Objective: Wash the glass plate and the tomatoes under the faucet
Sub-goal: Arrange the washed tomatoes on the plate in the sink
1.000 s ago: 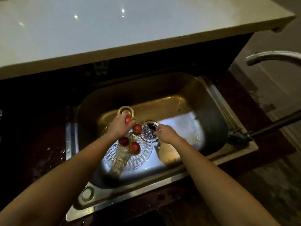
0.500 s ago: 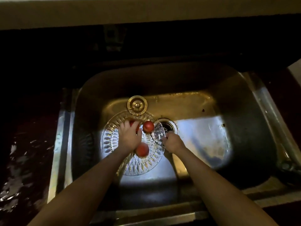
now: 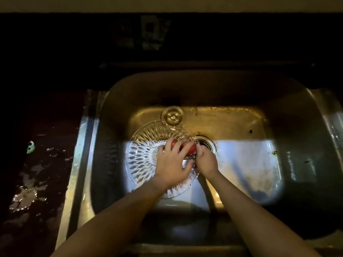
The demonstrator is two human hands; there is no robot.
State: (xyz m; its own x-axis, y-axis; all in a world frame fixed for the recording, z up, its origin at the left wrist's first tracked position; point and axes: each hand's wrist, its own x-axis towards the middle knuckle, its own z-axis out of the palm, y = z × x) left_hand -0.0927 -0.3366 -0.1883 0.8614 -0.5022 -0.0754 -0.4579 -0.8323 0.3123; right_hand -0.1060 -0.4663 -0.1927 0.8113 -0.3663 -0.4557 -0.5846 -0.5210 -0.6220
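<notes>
Here we go: my left hand [image 3: 172, 164] is over the glass plate [image 3: 143, 156], which lies flat on the floor of the sink [image 3: 241, 86], toward its left wall. My fingers [image 3: 168, 147] are spread and draped across the tomatoes [image 3: 191, 148], and red shows through the gaps. The tomatoes sit at the plate's far right edge, right under those fingertips and just short of the drain [image 3: 208, 143].

My right hand [image 3: 207, 161] comes in from the right with its fingers curled, up against the plate's right rim and touching the nearest tomato. Whether it actually pinches the rim I can't tell, as the knuckles hide it.

So the fruit is wedged between both hands: left on top, right alongside. I reckon the next move is rolling the tomatoes under the left palm, and they could easily skid off that edge toward the drain. The faucet is out of view.
</notes>
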